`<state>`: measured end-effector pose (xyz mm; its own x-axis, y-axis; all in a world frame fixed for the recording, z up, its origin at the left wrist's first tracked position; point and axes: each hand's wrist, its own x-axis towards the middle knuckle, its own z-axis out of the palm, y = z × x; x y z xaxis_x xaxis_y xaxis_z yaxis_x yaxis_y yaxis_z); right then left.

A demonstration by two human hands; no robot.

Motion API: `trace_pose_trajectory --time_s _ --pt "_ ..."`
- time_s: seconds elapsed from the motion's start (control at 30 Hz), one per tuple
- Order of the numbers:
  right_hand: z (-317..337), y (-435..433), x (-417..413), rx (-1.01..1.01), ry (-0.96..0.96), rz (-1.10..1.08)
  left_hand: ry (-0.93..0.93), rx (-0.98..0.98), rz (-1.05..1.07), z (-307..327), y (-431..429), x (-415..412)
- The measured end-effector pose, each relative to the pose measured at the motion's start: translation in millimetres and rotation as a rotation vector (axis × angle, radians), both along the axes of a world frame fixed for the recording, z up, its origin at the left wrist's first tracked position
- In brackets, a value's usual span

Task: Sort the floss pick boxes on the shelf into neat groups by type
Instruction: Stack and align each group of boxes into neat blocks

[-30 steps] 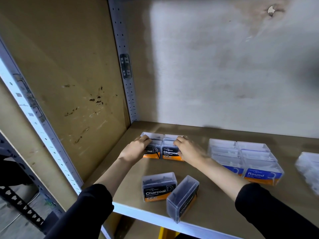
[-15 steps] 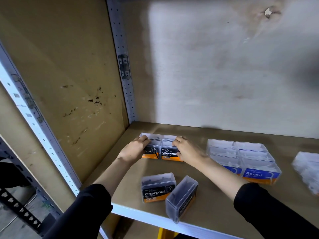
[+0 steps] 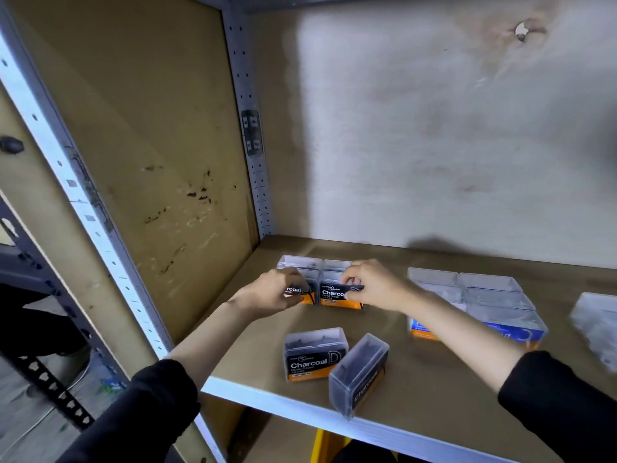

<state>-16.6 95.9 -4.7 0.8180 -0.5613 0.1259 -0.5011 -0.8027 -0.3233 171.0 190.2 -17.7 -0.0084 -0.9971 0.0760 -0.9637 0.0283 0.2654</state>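
Shelf (image 3: 434, 379): left hand (image 3: 270, 291), right hand (image 3: 374, 286) curled round adjacent Charcoal boxes (image 3: 335, 298).

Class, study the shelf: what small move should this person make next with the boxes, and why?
Probably release the Charcoal group and bring the right hand to the skewed box: it and the upright box bear the same Charcoal label but stand loose near the shelf edge.

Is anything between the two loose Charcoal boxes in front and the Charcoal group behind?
Nothing visible: bare shelf lies between the loose boxes and the group held by the left hand and right hand.
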Motion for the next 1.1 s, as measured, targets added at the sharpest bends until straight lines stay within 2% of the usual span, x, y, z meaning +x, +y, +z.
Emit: trace_pose_trajectory --time_s 0.17,0.3,0.43,0.67,0.9,1.1 --pt "22 27 -25 0.236 0.127 0.124 0.128 0.255 -0.053 18 24 -17" --pt "24 49 -39 0.207 0.312 0.171 0.06 0.354 -0.054 20 33 -30" --pt "13 58 -44 0.127 0.387 0.182 -0.075 0.376 -0.034 15 36 -42" --pt "9 56 -47 0.064 0.322 0.149 -0.192 0.332 0.034 14 36 -33" --pt "11 39 -32 0.052 0.135 -0.114 -0.241 0.268 0.173 11 21 0" --pt "4 32 -10 0.034 0.14 -0.245 -0.216 0.232 0.196 1 8 1"
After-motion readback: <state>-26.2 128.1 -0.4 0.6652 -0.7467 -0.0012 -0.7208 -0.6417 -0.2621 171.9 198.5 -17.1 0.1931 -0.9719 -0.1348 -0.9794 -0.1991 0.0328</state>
